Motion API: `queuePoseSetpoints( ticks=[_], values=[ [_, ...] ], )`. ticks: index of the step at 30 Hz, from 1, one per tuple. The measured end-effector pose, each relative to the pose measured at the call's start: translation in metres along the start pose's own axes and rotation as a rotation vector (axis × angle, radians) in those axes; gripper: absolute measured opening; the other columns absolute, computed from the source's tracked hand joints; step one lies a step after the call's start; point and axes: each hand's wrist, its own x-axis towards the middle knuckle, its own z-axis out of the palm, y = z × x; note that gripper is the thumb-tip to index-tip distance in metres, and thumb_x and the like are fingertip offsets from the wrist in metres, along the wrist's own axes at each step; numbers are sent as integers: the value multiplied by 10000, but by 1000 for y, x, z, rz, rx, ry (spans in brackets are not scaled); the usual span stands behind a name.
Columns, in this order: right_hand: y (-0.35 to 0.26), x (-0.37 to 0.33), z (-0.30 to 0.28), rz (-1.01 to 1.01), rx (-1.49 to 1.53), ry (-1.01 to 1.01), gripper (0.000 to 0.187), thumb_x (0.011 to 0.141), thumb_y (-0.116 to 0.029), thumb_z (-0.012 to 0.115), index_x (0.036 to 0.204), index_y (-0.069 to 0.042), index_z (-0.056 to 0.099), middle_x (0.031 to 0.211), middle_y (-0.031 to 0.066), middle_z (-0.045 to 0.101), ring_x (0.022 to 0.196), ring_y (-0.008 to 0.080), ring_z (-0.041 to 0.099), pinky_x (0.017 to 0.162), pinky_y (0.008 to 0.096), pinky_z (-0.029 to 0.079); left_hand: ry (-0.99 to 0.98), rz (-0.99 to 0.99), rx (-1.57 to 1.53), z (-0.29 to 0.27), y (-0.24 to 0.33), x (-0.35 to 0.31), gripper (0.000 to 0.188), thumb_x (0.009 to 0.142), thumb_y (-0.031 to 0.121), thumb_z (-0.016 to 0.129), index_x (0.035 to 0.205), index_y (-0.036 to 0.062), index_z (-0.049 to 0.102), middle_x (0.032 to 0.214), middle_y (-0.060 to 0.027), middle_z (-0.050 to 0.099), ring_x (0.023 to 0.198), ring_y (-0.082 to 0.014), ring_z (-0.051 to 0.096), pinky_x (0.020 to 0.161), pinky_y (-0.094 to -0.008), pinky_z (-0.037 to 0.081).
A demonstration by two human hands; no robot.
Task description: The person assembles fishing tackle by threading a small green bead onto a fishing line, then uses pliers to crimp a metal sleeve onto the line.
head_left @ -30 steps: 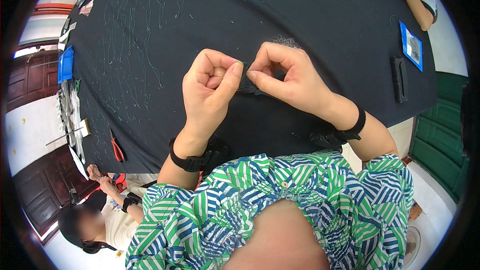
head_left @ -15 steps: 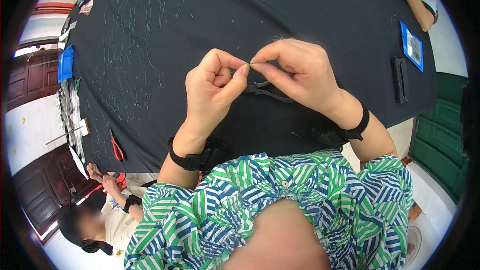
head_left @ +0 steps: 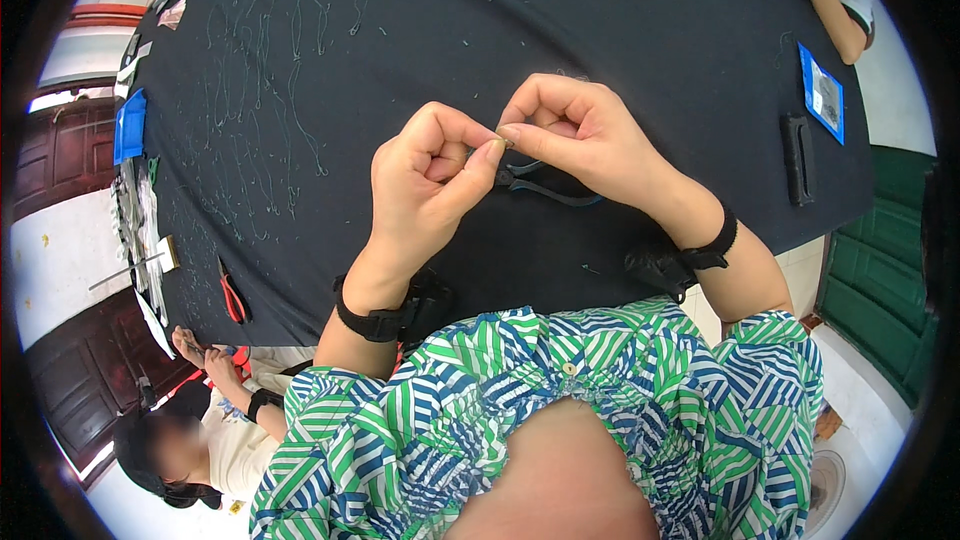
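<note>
My left hand (head_left: 428,172) and my right hand (head_left: 592,136) meet fingertip to fingertip above the middle of the black cloth. Each one pinches with thumb and forefinger. Whatever sits between the tips is too small to make out. Just below the fingertips lies a pair of dark pliers (head_left: 552,196) with its handles spread, partly hidden by my hands. A faint thin strand (head_left: 572,73) shows just beyond my right knuckles.
Many thin dark green cords (head_left: 296,105) lie across the cloth (head_left: 640,30) at left. Red-handled pliers (head_left: 233,298) rest near the left edge. At right are a blue packet (head_left: 822,93) and a black case (head_left: 799,160). Another person (head_left: 215,430) sits lower left; a forearm (head_left: 835,15) shows upper right.
My right hand has shifted slightly left and turned, its thumb now nearer my left fingertips. My left hand has barely moved. The pinch of both hands stays closed.
</note>
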Motion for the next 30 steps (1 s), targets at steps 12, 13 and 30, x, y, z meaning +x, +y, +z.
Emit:
queuePoseSetpoints(
  ticks=[12,13,30],
  values=[
    [-4,-4,9,-472,-430,60,104,787,-109,680,776,-46,597,676,94,589,614,260,597,545,345,449,98,-54,-75,0,-5,3,68,884,51,658,871,9,606,614,113,330,551,18,288,499,-166,263],
    [-4,-4,9,-472,-429,60,104,787,-109,680,776,-46,597,676,94,589,614,260,597,545,345,449,98,-55,-74,0,-6,3,68,884,51,658,871,9,606,614,113,330,551,18,288,499,-166,263],
    [0,0,2,-711,-644,225,166,705,-22,751,854,-56,684,622,51,562,517,199,541,468,303,408,-67,-53,77,-1,-6,2,86,806,33,695,823,10,615,562,85,320,520,-6,297,474,-198,264]
  ],
)
